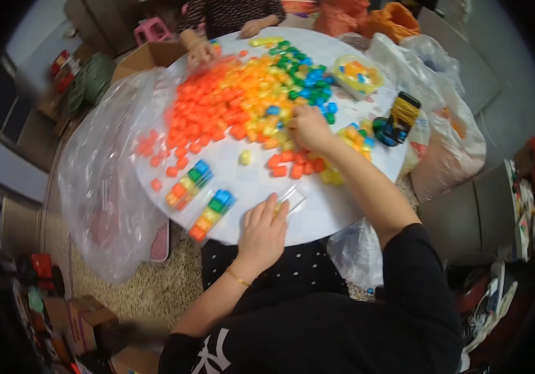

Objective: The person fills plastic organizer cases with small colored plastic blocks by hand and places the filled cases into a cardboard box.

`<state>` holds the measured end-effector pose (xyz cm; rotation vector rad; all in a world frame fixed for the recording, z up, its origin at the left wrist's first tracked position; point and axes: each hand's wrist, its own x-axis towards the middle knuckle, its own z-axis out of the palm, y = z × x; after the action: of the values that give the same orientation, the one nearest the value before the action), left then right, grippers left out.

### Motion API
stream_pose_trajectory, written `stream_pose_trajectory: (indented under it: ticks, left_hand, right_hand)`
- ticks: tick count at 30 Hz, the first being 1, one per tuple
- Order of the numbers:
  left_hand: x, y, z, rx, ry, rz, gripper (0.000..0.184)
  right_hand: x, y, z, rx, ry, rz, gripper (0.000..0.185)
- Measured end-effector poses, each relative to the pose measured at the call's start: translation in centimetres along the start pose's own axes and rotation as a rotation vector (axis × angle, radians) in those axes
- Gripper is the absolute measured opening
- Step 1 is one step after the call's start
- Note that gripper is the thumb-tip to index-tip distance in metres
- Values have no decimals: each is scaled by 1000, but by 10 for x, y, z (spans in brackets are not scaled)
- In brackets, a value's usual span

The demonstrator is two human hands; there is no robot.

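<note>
My left hand (pixel 264 235) rests at the near edge of the table, its fingers round the near end of a clear plastic case (pixel 295 198). Something yellow shows by those fingertips. Out over the pile of cubes, my right hand (pixel 310 129) has its fingers drawn together among yellow and orange cubes (pixel 258 93); what they pinch is hidden. Left of my left hand lie two clear cases filled with rows of coloured cubes, one nearer (pixel 212 215) and one farther (pixel 189 184). A single pale yellow cube (pixel 245 157) sits apart from the pile.
Red cubes (pixel 202 106) spread left, green and blue cubes (pixel 311 78) right. A tub (pixel 358 76) and a dark container with a yellow front (pixel 403 117) stand at the right. Another person's hand (pixel 202 52) is across the round table (pixel 336 212). Plastic sheeting (pixel 108 174) hangs left.
</note>
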<state>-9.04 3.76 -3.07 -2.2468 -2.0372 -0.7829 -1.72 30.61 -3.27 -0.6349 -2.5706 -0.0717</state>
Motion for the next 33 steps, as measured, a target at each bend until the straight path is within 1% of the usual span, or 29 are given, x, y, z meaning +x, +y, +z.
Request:
stream_pose_trajectory:
  ticks: [1,2,3,5,7,9,10,11,12,13,14,15,16,17,18,19,20,21,22,23,24,25,26,27,29,30,31,32,33]
  left_hand:
    - [0,-1,0,-20,-4,39,44]
    - [-1,-2,0,0,-14,19,45]
    - [0,-4,1,11,-27,12,45]
    - [-3,-10,2,-31,-38,52,44]
    - [-6,-15,2,-26,-81,37,44]
    - [-9,-19,3,54,-77,53,43]
    - [-10,-20,4,69,-74,53,44]
    - [-11,-23,4,92,-72,38,44]
    - [-11,-23,3,81,-79,55,44]
    - [-12,-22,1,73,-72,25,43]
    - [-11,-22,1,66,-62,-9,43]
    - [-10,-24,2,61,-64,-9,43]
    - [-10,-27,3,93,-81,14,43]
    - [-11,-31,4,127,-97,29,43]
    - [-12,-31,4,109,-82,17,41]
    - [-11,-31,4,123,-79,-15,41]
    - [-10,-31,5,110,-80,1,41]
    - [-11,-28,4,106,-80,0,41]
    - [-11,-24,3,72,-72,0,40]
    - [-7,-20,2,45,-63,-2,39]
    - [-7,-20,2,44,-49,4,38]
    - [-6,-18,3,41,-31,17,37]
    - [-5,-16,3,27,-13,10,36]
    - [-3,-13,2,8,4,15,35]
    - [-1,-11,1,-26,28,18,34]
    - [0,-10,-2,-1,37,-4,34]
    - [1,-10,-2,-61,15,-10,33]
    - [4,-9,-3,-124,-7,-12,33]
    - [7,-8,-4,-115,-3,-19,33]
  right_hand:
    - [4,-2,1,-69,-117,68,10]
    - [5,-5,0,-34,-148,104,13]
    - [2,-14,-10,14,-117,158,14]
    - [-15,-15,-22,203,156,73,7]
    - [-53,-19,-79,410,354,71,7]
    - [-107,2,-140,437,421,233,10]
    - [-139,16,-176,513,501,375,11]
    - [-172,35,-210,274,540,499,11]
    - [-208,61,-240,95,559,717,8]
    - [-234,71,-275,44,730,861,7]
    - [-281,111,-296,86,893,852,8]
    - [-321,138,-325,-21,958,863,11]
    - [-364,163,-352,-305,947,983,12]
    - [-395,177,-380,-439,972,961,12]
    - [-444,205,-406,-835,872,966,13]
    - [-489,232,-426,-960,896,927,15]
    - [-543,259,-446,-971,851,917,20]
    - [-551,254,-459,-1070,648,1222,27]
    - [-559,243,-464,-1063,348,1456,41]
    - [-620,282,-472,-959,242,1609,56]
    - [-666,319,-480,-826,59,1731,67]
    - [-709,349,-485,-832,107,1763,73]
    - [-737,376,-488,-863,104,1775,77]
    - [-701,352,-480,-788,223,1703,79]
    - [-600,310,-445,-835,567,1585,65]
    - [-593,339,-423,-731,705,1305,54]
    - [-576,364,-406,-632,830,1024,43]
    - [-454,292,-365,-247,885,900,25]
    - [-362,230,-323,-337,788,770,21]
